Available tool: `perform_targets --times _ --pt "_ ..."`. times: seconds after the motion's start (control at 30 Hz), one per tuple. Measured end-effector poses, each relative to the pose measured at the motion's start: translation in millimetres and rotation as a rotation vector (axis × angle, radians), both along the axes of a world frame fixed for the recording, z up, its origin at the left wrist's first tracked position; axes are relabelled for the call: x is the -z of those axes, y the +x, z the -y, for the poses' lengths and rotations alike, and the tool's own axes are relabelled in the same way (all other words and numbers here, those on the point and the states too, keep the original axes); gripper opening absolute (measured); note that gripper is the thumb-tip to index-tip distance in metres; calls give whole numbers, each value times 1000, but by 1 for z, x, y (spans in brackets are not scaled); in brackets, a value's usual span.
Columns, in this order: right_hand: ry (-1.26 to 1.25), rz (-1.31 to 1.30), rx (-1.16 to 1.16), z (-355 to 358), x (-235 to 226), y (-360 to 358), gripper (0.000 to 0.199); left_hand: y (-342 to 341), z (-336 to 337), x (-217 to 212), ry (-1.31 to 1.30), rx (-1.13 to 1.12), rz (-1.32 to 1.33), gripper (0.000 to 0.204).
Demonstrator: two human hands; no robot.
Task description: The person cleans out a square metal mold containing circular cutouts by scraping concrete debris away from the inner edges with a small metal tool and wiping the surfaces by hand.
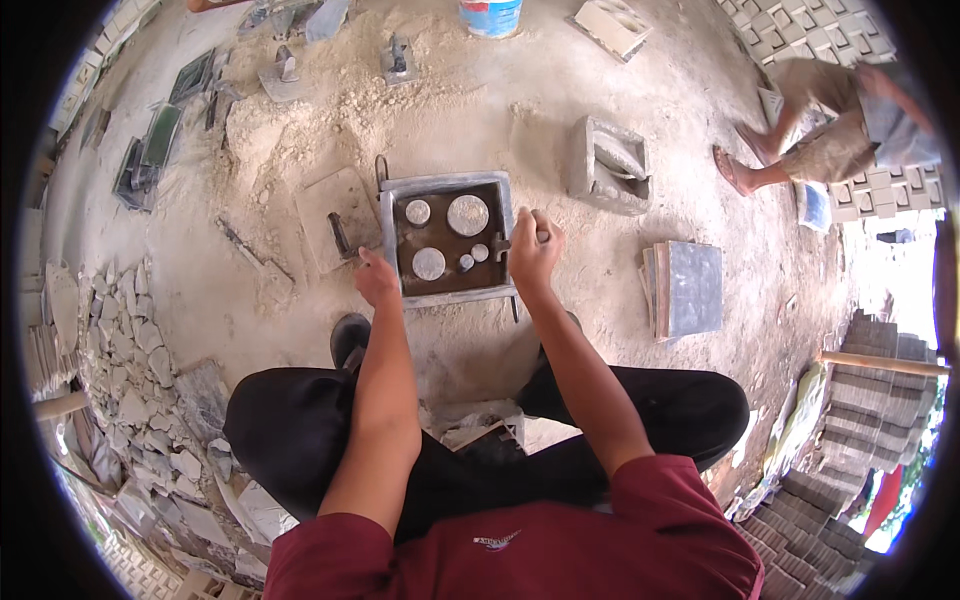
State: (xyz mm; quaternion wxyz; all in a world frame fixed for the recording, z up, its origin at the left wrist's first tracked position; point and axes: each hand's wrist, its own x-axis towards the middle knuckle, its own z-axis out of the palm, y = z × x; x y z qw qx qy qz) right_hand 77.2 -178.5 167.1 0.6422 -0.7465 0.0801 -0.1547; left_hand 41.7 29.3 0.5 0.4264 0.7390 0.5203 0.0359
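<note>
Head view looks down on a person crouching on a dusty floor (pixel 470 110) over a square metal mould (pixel 447 238). Inside the mould the base is dark brown, with several round grey discs (pixel 468 215) standing on it. Left hand (pixel 377 277) sits at the mould's left edge, fingers curled closed around a small dark handle there. Right hand (pixel 533 252) rests on the mould's right edge, fingers bent and gripping a short handle on that side. Just left of the mould lies a flat grey slab (pixel 335 215) half covered in powder. Right of the mould, a little apart, stands a hollow concrete block (pixel 610 165), and nearer the person a stack of square tiles (pixel 686 288). Beyond the mould, well apart, is a blue and white bucket (pixel 490 15). Far to the mould's right another person (pixel 840 125) crouches by patterned blocks.
</note>
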Motion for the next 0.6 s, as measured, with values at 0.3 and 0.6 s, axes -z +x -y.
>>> perform_targets --times 0.3,0.6 --pt "-36 -71 -43 -10 -11 -5 36 3 1 -15 -14 -14 -80 73" --pt "-42 -82 -154 -5 -9 -14 36 -5 -14 -1 0 28 -56 72"
